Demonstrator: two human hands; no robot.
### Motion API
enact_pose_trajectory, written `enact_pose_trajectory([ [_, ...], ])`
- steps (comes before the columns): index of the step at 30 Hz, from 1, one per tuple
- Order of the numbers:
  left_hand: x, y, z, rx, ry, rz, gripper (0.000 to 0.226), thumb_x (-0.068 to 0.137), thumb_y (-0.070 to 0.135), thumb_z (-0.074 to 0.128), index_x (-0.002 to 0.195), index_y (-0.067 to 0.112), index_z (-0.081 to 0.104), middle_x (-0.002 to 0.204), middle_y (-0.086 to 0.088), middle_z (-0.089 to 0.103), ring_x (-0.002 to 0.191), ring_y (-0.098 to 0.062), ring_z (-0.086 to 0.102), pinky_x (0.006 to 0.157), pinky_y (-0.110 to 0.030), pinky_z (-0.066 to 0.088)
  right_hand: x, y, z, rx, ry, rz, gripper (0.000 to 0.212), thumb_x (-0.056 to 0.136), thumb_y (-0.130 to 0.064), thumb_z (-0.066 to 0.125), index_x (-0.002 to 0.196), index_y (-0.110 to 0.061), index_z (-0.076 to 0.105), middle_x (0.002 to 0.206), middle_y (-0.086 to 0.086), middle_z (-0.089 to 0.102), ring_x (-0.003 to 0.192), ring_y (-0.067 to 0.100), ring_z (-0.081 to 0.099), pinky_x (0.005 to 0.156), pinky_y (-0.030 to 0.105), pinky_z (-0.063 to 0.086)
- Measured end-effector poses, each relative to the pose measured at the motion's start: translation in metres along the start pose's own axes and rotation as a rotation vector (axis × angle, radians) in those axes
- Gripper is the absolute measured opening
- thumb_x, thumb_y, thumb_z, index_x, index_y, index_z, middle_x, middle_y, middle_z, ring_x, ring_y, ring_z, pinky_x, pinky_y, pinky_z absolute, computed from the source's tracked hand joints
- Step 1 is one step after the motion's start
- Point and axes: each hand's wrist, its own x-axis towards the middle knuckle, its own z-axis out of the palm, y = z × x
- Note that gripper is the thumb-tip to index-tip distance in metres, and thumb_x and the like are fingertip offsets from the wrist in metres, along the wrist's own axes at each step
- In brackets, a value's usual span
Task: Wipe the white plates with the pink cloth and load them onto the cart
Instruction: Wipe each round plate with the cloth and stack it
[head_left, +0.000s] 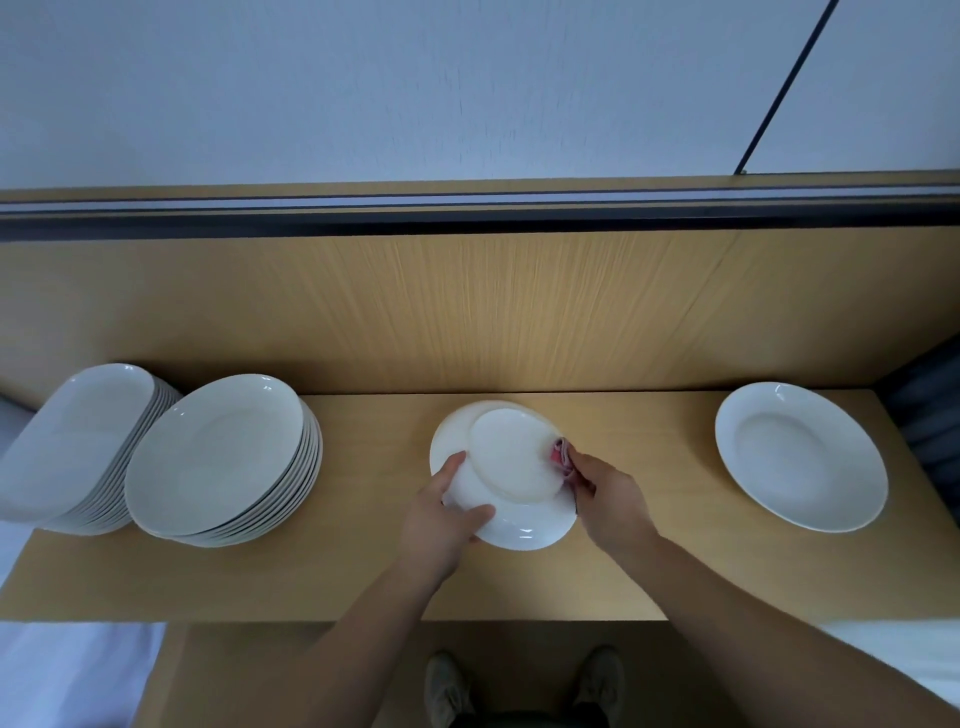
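Nearest the camera, 2 shoes (524, 686) show on the floor below the counter's front edge. Both bare forearms reach forward over that edge to mid-counter.

Left hand (441, 512) grips the plate (511, 467) at its left rim, thumb on top toward the far side, fingers curled around the near-left edge. The plate is upside down, its raised foot ring facing up, and tilted; whether its near rim touches the counter (363, 571) cannot be told.

Right hand (608, 493) is closed around a bunched pink cloth (562, 457), fingers pressed together on it, holding the cloth against the plate's right side beside the foot ring. Only a small part of the cloth shows beyond the fingers.

Right end of the counter: 1 single white plate (800, 457) lies face up, well apart from the held plate, near the right edge.

Left end: 2 stacks of white plates. The nearer-to-centre stack (223, 457) sits by the back-left part of the counter; the second stack (78, 441) is just beside it, at the left edge, looking to overhang it, though the wide lens distorts this.

Behind everything a wood-grain back panel (493, 312) rises from the counter's rear edge, topped by a dark rail (467, 218), with a pale wall (415, 88) above.
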Motion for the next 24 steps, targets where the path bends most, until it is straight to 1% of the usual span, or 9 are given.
enact_pose_trajectory([
  [2, -0.001, -0.001, 0.002, -0.012, 0.009, 0.009, 0.070, 0.078, 0.012, 0.076, 0.138, 0.032, 0.046, 0.128, 0.003, 0.047, 0.110, -0.024, 0.052, 0.068, -0.031, 0.060, -0.025, -0.004, 0.007, -0.042, 0.034, -0.050, 0.027, 0.101, -0.023, 0.045, 0.118, -0.034, 0.063, 0.090, -0.022, 0.063, 0.081, 0.006, 0.057, 0.064, 0.008, 0.038],
  [4, 0.000, -0.004, 0.002, -0.040, 0.004, 0.012, 0.070, 0.077, 0.011, 0.076, 0.137, 0.031, 0.046, 0.128, 0.003, 0.048, 0.110, -0.023, 0.053, 0.067, -0.030, 0.060, -0.048, -0.003, 0.011, -0.136, 0.013, -0.155, 0.041, 0.099, -0.015, 0.049, 0.137, -0.030, 0.052, 0.118, -0.026, 0.058, 0.096, 0.002, 0.059, 0.079, 0.004, 0.042],
  [7, 0.001, -0.007, 0.002, -0.048, -0.010, 0.014, 0.071, 0.077, 0.011, 0.077, 0.140, 0.028, 0.046, 0.132, 0.002, 0.048, 0.114, -0.024, 0.052, 0.070, -0.030, 0.060, -0.060, 0.002, 0.006, -0.285, -0.048, -0.272, 0.055, 0.093, -0.004, 0.053, 0.144, -0.024, 0.044, 0.138, -0.013, 0.052, 0.107, 0.013, 0.062, 0.091, 0.017, 0.047],
  [10, 0.002, -0.009, 0.003, -0.096, -0.012, 0.015, 0.071, 0.076, 0.009, 0.077, 0.139, 0.026, 0.048, 0.134, 0.000, 0.050, 0.114, -0.024, 0.054, 0.070, -0.034, 0.060, -0.045, -0.006, -0.011, -0.319, 0.021, -0.427, 0.058, 0.082, 0.008, 0.059, 0.133, -0.020, 0.058, 0.130, -0.004, 0.062, 0.104, 0.019, 0.064, 0.085, 0.023, 0.051],
  [13, 0.001, -0.008, 0.006, -0.084, -0.024, 0.041, 0.068, 0.078, 0.011, 0.078, 0.138, 0.026, 0.048, 0.132, 0.002, 0.050, 0.115, -0.022, 0.053, 0.070, -0.030, 0.060, -0.018, -0.017, -0.023, -0.516, 0.073, -0.592, 0.063, 0.068, 0.009, 0.074, 0.125, -0.014, 0.064, 0.121, 0.003, 0.066, 0.094, 0.027, 0.068, 0.072, 0.034, 0.059],
  [16, 0.001, -0.005, 0.008, -0.055, -0.008, 0.032, 0.068, 0.079, 0.014, 0.077, 0.138, 0.028, 0.047, 0.129, 0.006, 0.047, 0.114, -0.020, 0.051, 0.073, -0.026, 0.059, 0.001, -0.021, -0.017, -0.685, -0.033, -0.714, 0.068, 0.059, 0.003, 0.083, 0.122, -0.014, 0.066, 0.117, 0.004, 0.068, 0.088, 0.026, 0.068, 0.070, 0.034, 0.059],
  [20, 0.004, -0.003, 0.006, -0.072, -0.020, 0.012, 0.066, 0.080, 0.010, 0.076, 0.138, 0.026, 0.047, 0.127, 0.007, 0.045, 0.114, -0.019, 0.049, 0.077, -0.027, 0.058, 0.006, -0.014, -0.004, -0.808, -0.180, -0.813, 0.067, 0.057, -0.008, 0.089, 0.120, -0.014, 0.067, 0.114, 0.004, 0.069, 0.090, 0.025, 0.068, 0.080, 0.036, 0.058],
  [22, 0.005, -0.005, 0.005, -0.090, -0.029, 0.019, 0.067, 0.079, 0.010, 0.077, 0.137, 0.026, 0.048, 0.129, 0.006, 0.046, 0.114, -0.020, 0.050, 0.070, -0.023, 0.057, 0.014, -0.017, -0.002, -0.775, -0.178, -0.836, 0.061, 0.061, -0.005, 0.085, 0.118, -0.013, 0.068, 0.114, 0.006, 0.070, 0.089, 0.027, 0.068, 0.077, 0.038, 0.059],
  [24, 0.006, -0.006, 0.006, -0.101, -0.043, 0.031, 0.066, 0.079, 0.009, 0.077, 0.135, 0.028, 0.049, 0.129, 0.006, 0.048, 0.113, -0.019, 0.052, 0.073, -0.027, 0.058, 0.024, -0.028, 0.005, -0.719, -0.151, -0.919, 0.046, 0.071, -0.004, 0.075, 0.116, -0.011, 0.069, 0.111, 0.007, 0.071, 0.081, 0.028, 0.067, 0.068, 0.035, 0.058],
])
